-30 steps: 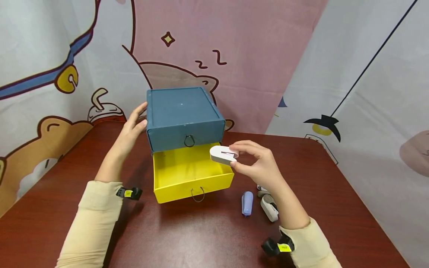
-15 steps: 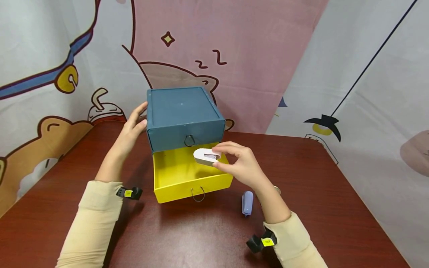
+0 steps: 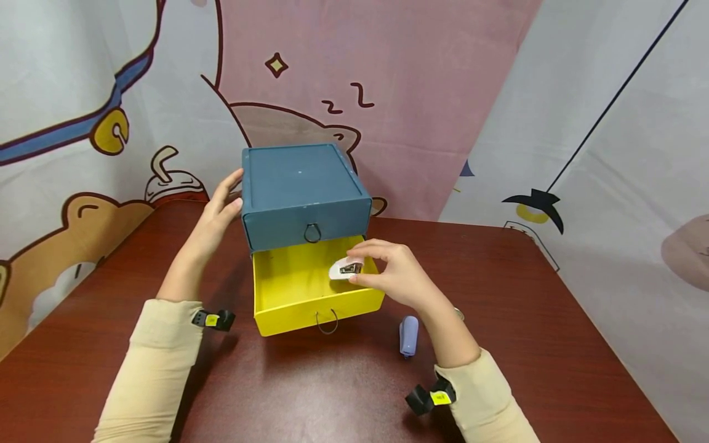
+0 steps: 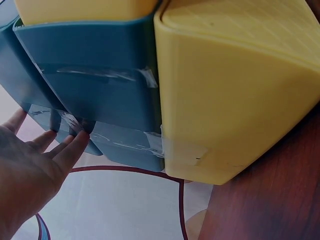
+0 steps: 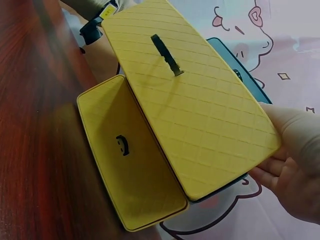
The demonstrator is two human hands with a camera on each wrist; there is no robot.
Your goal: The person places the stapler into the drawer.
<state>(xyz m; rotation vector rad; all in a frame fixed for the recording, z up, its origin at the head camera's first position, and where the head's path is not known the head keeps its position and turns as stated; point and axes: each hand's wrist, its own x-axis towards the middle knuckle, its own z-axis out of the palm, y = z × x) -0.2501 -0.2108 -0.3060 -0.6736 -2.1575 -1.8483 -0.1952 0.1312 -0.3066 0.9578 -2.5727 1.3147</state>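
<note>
Smooth white stapler [image 3: 339,270], round end toward 9 o'clock, long axis roughly 9–3, in or just over yellow drawer [image 3: 296,314]. Right hand [image 3: 390,274]: grip pinching it. Left hand [image 3: 212,216] touches blue box [image 3: 300,175], 9 o'clock side. Lilac oblong [image 3: 408,336] on glossy wood-grain desk [image 3: 310,394], 4–5 o'clock.

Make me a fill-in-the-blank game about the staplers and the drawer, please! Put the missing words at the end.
1. The stapler in the right grip is coloured ______.
2. The open drawer is bright ______.
3. The purple stapler lies on the table, ______ the open drawer (inside or outside).
4. The grip touching the side of the blue box is the person's ______ one.

Missing words: white, yellow, outside, left.
</note>
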